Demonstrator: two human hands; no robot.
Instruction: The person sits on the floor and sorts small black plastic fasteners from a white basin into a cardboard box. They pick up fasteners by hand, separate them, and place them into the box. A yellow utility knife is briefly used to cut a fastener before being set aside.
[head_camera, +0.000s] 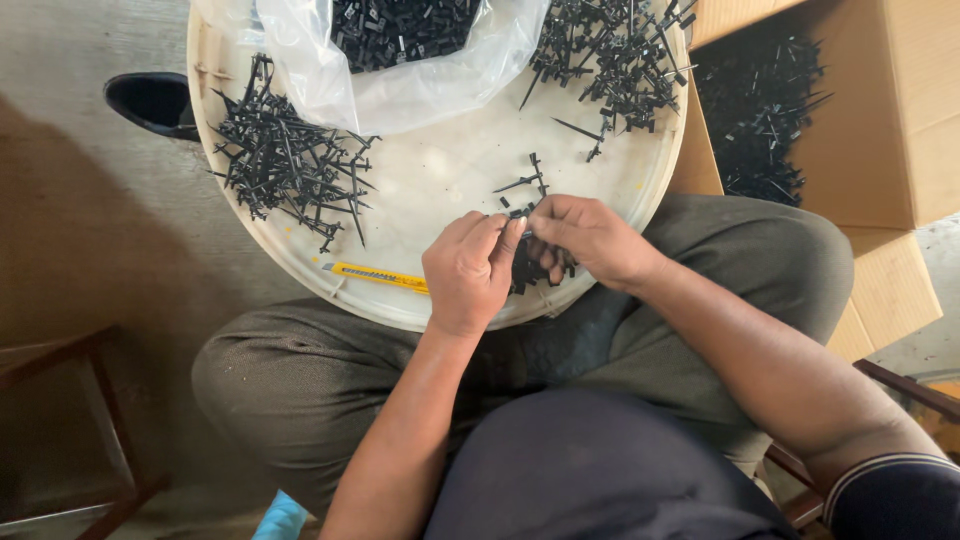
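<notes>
My left hand (468, 272) and my right hand (585, 238) meet over the near edge of a round cream tray (440, 185) resting on my lap. Both pinch a small black plastic sprue piece (522, 235) between their fingertips. More small black parts (530, 272) are bunched under my right palm. A few loose black pieces (524, 185) lie on the tray just beyond my fingers.
A heap of black sprues (285, 160) lies on the tray's left, another heap (615, 50) at its far right. A clear plastic bag (390, 50) holds small black parts. A yellow utility knife (378, 275) lies by my left hand. A cardboard box (860, 110) of sprues stands at right.
</notes>
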